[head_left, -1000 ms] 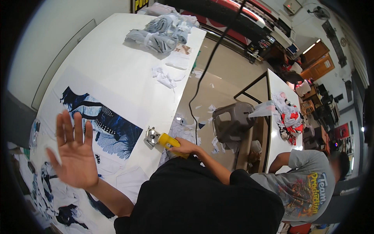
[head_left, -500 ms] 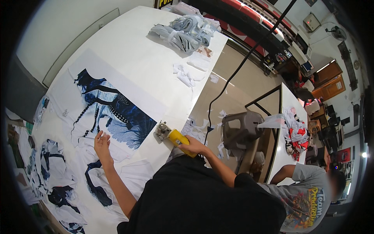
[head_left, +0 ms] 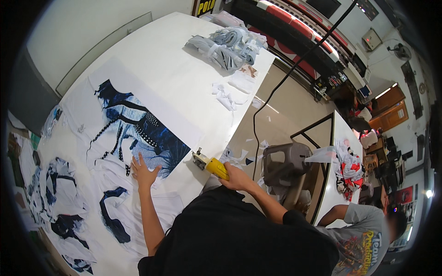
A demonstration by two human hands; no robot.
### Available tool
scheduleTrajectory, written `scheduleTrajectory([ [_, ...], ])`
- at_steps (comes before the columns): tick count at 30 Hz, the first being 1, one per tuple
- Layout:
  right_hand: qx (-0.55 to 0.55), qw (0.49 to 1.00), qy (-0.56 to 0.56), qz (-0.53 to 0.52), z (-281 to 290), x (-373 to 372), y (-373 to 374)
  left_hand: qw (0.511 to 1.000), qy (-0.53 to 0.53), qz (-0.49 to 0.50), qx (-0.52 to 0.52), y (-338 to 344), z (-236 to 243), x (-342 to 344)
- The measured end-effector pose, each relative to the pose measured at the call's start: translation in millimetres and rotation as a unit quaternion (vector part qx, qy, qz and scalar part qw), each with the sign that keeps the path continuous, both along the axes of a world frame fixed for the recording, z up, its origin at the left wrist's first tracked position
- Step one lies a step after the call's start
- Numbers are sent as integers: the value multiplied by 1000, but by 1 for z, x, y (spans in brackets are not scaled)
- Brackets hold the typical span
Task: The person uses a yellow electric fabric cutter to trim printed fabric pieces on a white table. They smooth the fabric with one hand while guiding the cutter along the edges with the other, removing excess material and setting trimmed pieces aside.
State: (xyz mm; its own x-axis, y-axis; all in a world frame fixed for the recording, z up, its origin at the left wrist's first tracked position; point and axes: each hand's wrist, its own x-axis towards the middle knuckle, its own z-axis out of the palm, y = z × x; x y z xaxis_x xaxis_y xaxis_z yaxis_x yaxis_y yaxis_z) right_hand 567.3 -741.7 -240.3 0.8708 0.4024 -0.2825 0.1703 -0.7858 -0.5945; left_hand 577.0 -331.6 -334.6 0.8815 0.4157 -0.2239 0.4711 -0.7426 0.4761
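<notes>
A white fabric piece with a dark blue and black print (head_left: 163, 140) lies flat on the white table (head_left: 172, 50). My left hand (head_left: 144, 174) rests on its lower edge, fingers spread and holding nothing. In my right hand (head_left: 238, 177) is a yellow electric fabric cutter (head_left: 217, 169), gripped around its body. Its metal head sits on the table just right of the print's lower right corner, apart from the print. Below my left hand, white fabric with a dark blue curved strip (head_left: 113, 216) lies loosely crumpled.
Rolled grey fabric bundles (head_left: 225, 48) and white scraps (head_left: 225, 96) lie toward the table's far right. A black cord (head_left: 271, 96) hangs beside the table. Right of it are a brown plastic stool (head_left: 286, 161) and another person (head_left: 363, 234). Crumpled printed offcuts (head_left: 60, 198) lie at left.
My left hand has moved right and spread out onto the printed fabric. The cutter, in my right hand, has shifted slightly and its head has turned a little. The view has tilted slightly.
</notes>
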Motion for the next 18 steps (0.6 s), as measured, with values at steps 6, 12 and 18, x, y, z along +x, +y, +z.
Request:
scheduleTrajectory([
  [6,-6,999,-24,20,-15,-4,-3,995,95,17,10,-19,8,-15],
  [12,-37,998,17,38,-2,5,0,993,110,32,-6,-21,14,-21],
  [18,-17,999,-4,29,-8,7,3,992,117,41,-13,-23,16,-20],
])
